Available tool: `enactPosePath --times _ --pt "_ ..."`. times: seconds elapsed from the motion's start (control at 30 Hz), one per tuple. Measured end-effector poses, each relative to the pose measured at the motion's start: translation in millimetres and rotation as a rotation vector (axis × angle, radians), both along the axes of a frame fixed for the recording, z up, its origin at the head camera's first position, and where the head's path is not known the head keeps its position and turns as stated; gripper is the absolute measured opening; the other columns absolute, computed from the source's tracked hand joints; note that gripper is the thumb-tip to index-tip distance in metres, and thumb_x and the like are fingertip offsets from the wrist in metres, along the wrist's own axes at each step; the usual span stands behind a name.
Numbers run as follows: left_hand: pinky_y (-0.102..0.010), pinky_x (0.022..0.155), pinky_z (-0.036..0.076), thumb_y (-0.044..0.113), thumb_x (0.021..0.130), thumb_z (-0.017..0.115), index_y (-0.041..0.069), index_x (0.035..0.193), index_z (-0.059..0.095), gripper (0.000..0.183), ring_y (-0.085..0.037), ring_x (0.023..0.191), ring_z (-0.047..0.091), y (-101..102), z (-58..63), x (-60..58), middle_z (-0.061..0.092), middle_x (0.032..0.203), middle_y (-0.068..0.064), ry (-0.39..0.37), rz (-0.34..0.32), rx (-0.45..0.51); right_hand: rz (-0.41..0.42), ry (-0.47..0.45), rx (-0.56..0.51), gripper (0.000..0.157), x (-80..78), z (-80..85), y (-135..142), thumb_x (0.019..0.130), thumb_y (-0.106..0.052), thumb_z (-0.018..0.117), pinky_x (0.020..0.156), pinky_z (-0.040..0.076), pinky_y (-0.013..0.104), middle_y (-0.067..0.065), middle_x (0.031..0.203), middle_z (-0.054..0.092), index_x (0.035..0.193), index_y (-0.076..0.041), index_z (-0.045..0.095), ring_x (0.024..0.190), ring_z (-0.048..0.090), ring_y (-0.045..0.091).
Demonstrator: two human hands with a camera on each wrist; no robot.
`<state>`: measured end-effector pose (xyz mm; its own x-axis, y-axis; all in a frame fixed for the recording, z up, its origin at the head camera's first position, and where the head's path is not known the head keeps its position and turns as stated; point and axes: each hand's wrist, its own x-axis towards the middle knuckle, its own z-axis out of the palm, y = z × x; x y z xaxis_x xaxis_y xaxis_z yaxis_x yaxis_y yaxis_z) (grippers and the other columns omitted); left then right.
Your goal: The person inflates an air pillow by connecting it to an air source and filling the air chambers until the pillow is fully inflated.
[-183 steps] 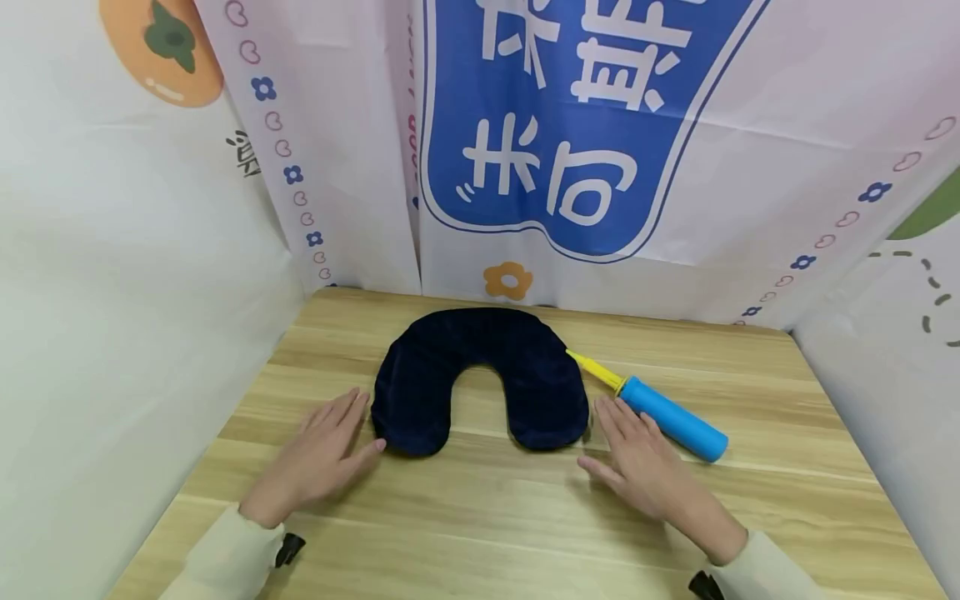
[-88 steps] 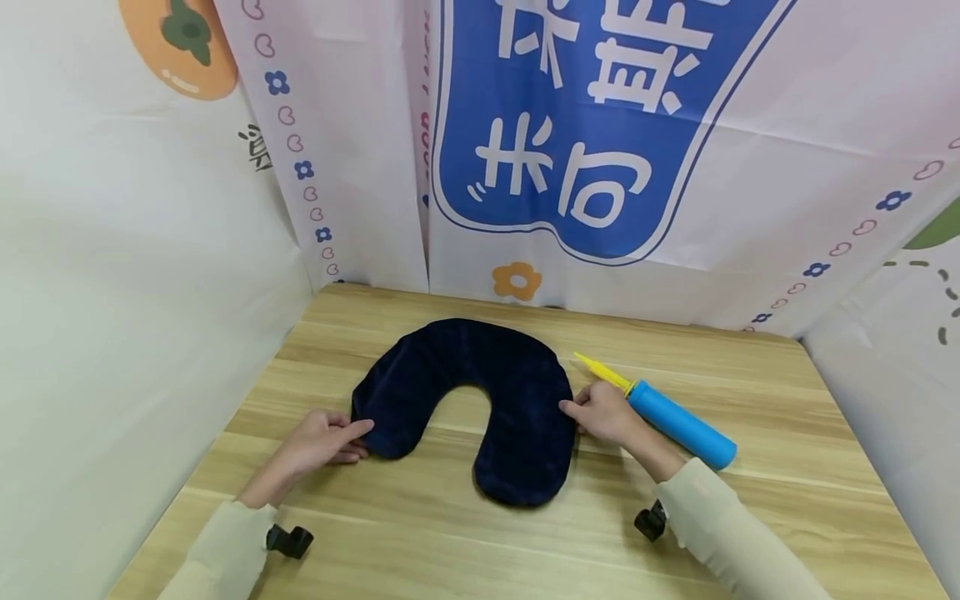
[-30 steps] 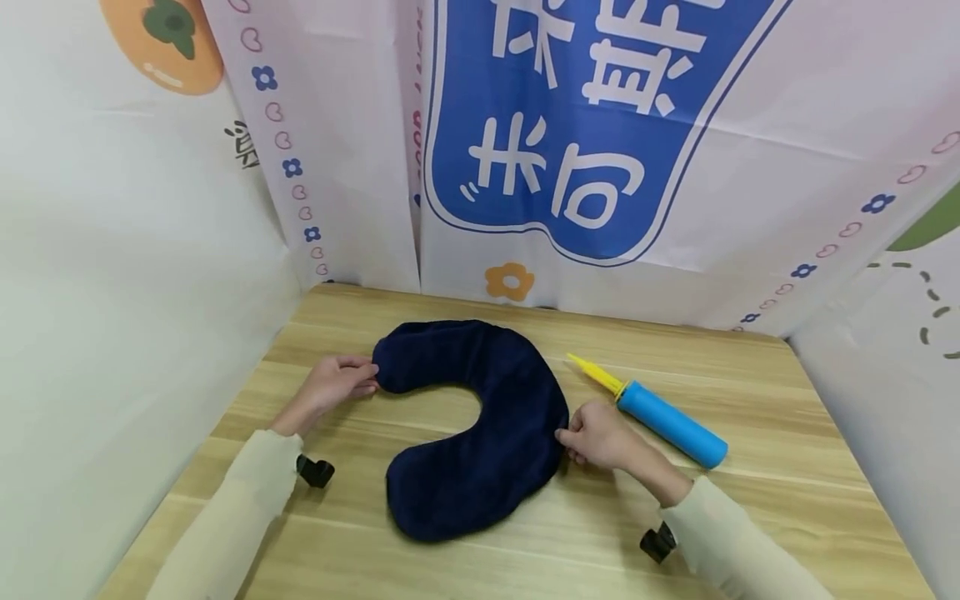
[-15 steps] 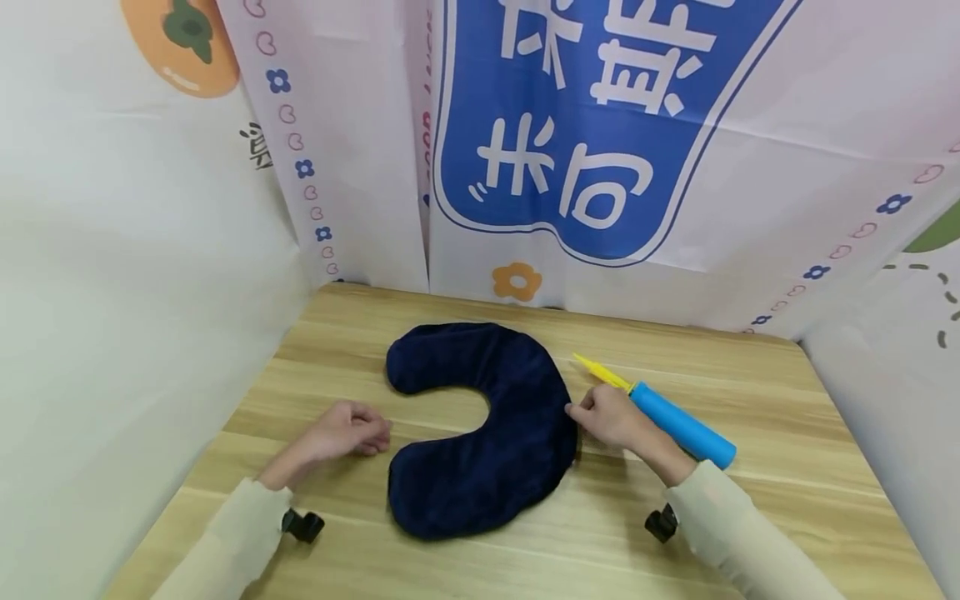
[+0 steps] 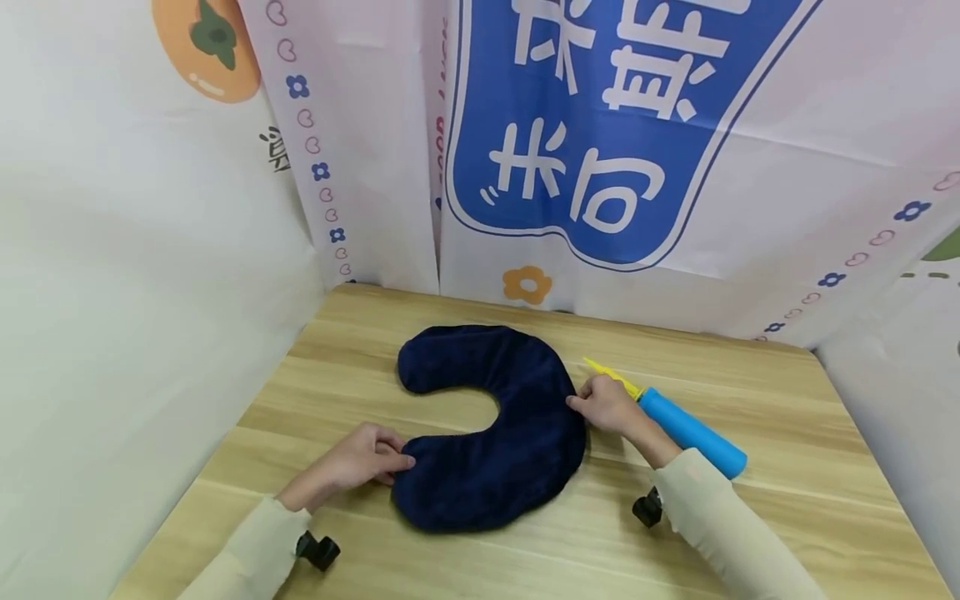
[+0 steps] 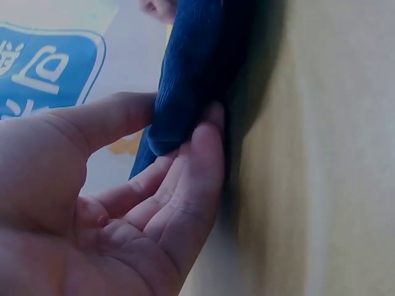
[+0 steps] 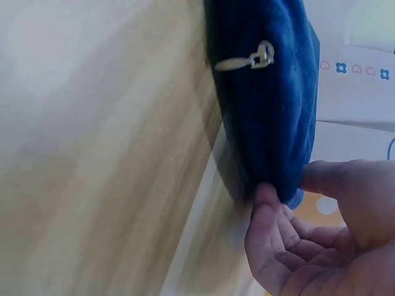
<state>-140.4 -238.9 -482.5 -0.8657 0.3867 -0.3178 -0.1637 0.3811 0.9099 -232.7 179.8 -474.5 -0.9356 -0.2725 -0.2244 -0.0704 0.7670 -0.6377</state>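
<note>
A dark navy U-shaped neck pillow (image 5: 517, 425) lies on the wooden table, its opening turned to the left. My left hand (image 5: 363, 457) pinches the tip of the near arm, thumb on top and fingers beneath, as the left wrist view shows on the pillow's edge (image 6: 185, 80). On the outer curve at the right, my right hand (image 5: 607, 406) pinches the pillow's rim. A zipper pull (image 7: 247, 60) hangs on the pillow's side seam in the right wrist view. Just beyond the right hand lies a blue hand pump (image 5: 693, 432) with a yellow nozzle, partly hidden by that hand.
The wooden table (image 5: 315, 400) ends at a printed white cloth (image 5: 390, 208) at the back, and white cloth walls stand on both sides. A black device (image 5: 318, 550) is strapped at each wrist.
The pillow has turned clockwise, its opening swinging from facing me to facing left. My left hand let go of the far arm's tip and took the near one. The pump stayed put.
</note>
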Motion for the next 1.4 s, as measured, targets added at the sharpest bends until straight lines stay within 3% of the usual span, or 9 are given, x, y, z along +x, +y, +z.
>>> enactPosePath --times 0.17,0.33,0.47,0.63,0.77,0.9,1.17,1.3,1.4 --pt "-0.03 0.073 0.063 0.015 0.097 0.075 -0.013 0.122 0.066 0.038 -0.011 0.084 0.072 -9 0.9 -22.0 0.079 0.099 -0.008 0.03 0.077 -0.058 -0.02 -0.01 -0.003 0.049 23.6 3.6 2 0.103 -0.023 0.068 0.046 0.032 0.022 0.003 0.056 0.062 0.057 -0.016 0.051 0.045 0.045 0.01" --pt "-0.023 0.073 0.057 0.018 0.096 0.077 -0.01 0.122 0.068 0.039 -0.009 0.085 0.07 -15 4.9 -48.5 0.08 0.098 -0.008 0.111 0.155 -0.125 0.049 -0.021 -0.011 0.043 59.5 6.9 1 0.101 -0.023 0.071 0.044 0.037 0.021 0.004 0.054 0.067 0.06 -0.01 0.066 0.044 0.051 0.008" --pt "-0.024 0.076 0.055 0.024 0.098 0.076 -0.005 0.119 0.071 0.036 -0.011 0.09 0.07 -22 10.7 -53.1 0.079 0.102 -0.01 0.142 0.157 -0.208 0.094 -0.035 -0.016 0.042 71.1 9.5 -3 0.102 -0.028 0.069 0.045 0.039 0.023 0.002 0.056 0.068 0.065 -0.009 0.071 0.045 0.053 0.009" --pt "-0.027 0.066 0.05 0.033 0.1 0.072 0.001 0.107 0.074 0.033 -0.013 0.075 0.062 -33 13.1 -32.7 0.071 0.082 0.0 0.074 0.124 -0.311 0.044 -0.037 -0.019 0.041 53.3 8.2 0 0.105 -0.032 0.065 0.047 0.038 0.024 0.006 0.062 0.07 0.073 -0.01 0.075 0.047 0.051 0.01" --pt "-0.03 0.064 0.057 0.028 0.101 0.072 -0.001 0.097 0.07 0.029 -0.015 0.07 0.066 -37 8.9 -14.9 0.069 0.074 -0.001 0.05 0.083 -0.231 -0.026 -0.048 -0.024 0.04 34.8 5.5 4 0.106 -0.033 0.064 0.049 0.043 0.026 0.009 0.069 0.073 0.076 -0.008 0.072 0.051 0.055 0.013" --pt "-0.031 0.072 0.062 0.024 0.1 0.073 -0.003 0.103 0.069 0.028 -0.013 0.078 0.071 -35 2.5 -10.7 0.074 0.081 -0.003 0.05 0.112 -0.129 -0.067 -0.035 -0.023 0.043 23.8 2.3 3 0.105 -0.031 0.064 0.047 0.038 0.026 0.011 0.067 0.071 0.07 -0.007 0.066 0.048 0.049 0.013" --pt "-0.029 0.07 0.059 0.023 0.098 0.076 -0.006 0.115 0.068 0.035 -0.012 0.076 0.068 -36 -1.8 -32.8 0.076 0.085 -0.002 0.091 0.255 -0.163 -0.125 0.04 -0.005 0.047 15.8 0.3 -7 0.103 -0.028 0.069 0.048 0.035 0.025 0.011 0.063 0.07 0.06 -0.01 0.061 0.046 0.045 0.012" --pt "-0.029 0.072 0.057 0.027 0.098 0.076 -0.005 0.12 0.069 0.04 -0.012 0.082 0.068 -40 1.1 -51.7 0.08 0.1 -0.009 0.126 0.297 -0.199 -0.153 0.05 0.015 0.049 6.0 3.6 -13 0.102 -0.03 0.069 0.049 0.036 0.026 0.01 0.061 0.069 0.057 -0.013 0.059 0.045 0.046 0.013" --pt "-0.028 0.078 0.056 0.031 0.098 0.076 -0.004 0.126 0.068 0.046 -0.018 0.098 0.07 -41 5.3 -65.9 0.077 0.118 -0.018 0.147 0.328 -0.223 -0.172 0.043 0.016 0.049 0.0 5.4 -16 0.102 -0.03 0.069 0.049 0.038 0.026 0.012 0.061 0.07 0.058 -0.011 0.061 0.045 0.047 0.013"
